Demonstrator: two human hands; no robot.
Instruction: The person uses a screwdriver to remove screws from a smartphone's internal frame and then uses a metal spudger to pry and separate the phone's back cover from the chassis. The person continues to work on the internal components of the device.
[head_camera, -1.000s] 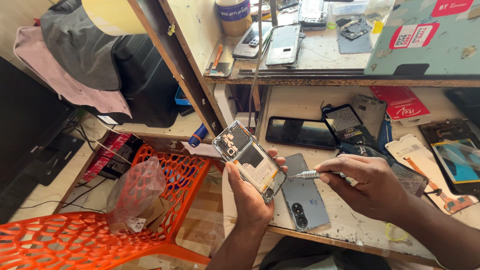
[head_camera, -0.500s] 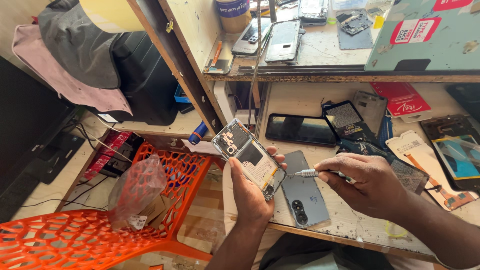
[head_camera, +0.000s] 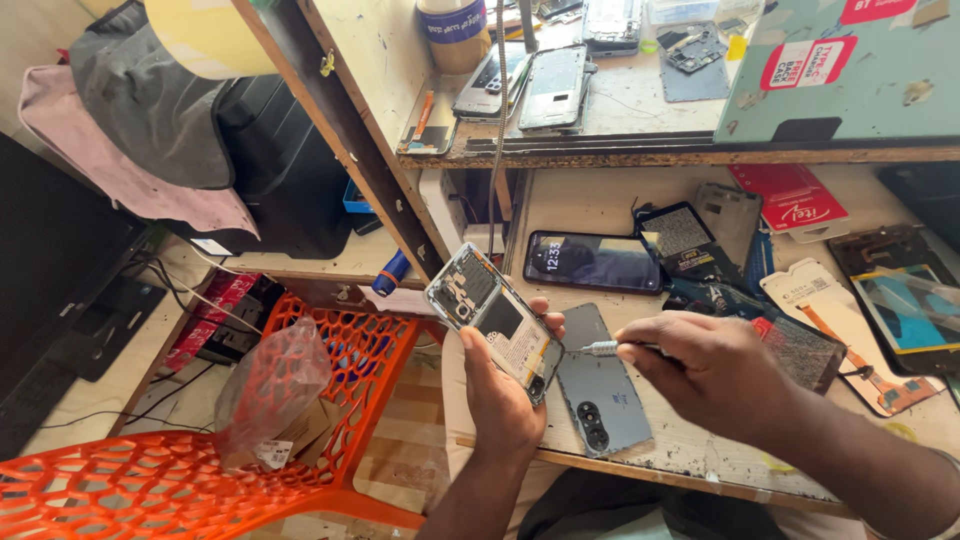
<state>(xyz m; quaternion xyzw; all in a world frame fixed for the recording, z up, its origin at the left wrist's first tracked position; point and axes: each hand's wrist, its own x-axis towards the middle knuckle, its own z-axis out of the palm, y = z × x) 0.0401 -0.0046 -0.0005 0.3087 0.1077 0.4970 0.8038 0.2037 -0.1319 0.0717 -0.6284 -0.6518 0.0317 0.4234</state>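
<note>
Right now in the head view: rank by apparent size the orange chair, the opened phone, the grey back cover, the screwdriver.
1. Orange chair, largest by far.
2 and 3. Opened phone, in the left hand, and grey back cover on the bench: look alike, and the phone is nearer the camera, so unranked.
4. Screwdriver, in the right hand, mostly hidden.

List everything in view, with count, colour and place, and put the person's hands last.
opened phone: one, back off with its insides showing, held in the left hand
screwdriver: one, silver tip, in the right hand, pointed at the opened phone
grey back cover: one, lying on the workbench under the hands
lit phone: one, black, flat on the workbench behind
workbench: one, worn pale wood, strewn with phone parts
upper shelf: one, wooden, holding more phones
chair: one, orange mesh plastic, lower left
plastic bag: one, clear, on the chair
left hand: gripping the opened phone
right hand: gripping the screwdriver
</note>
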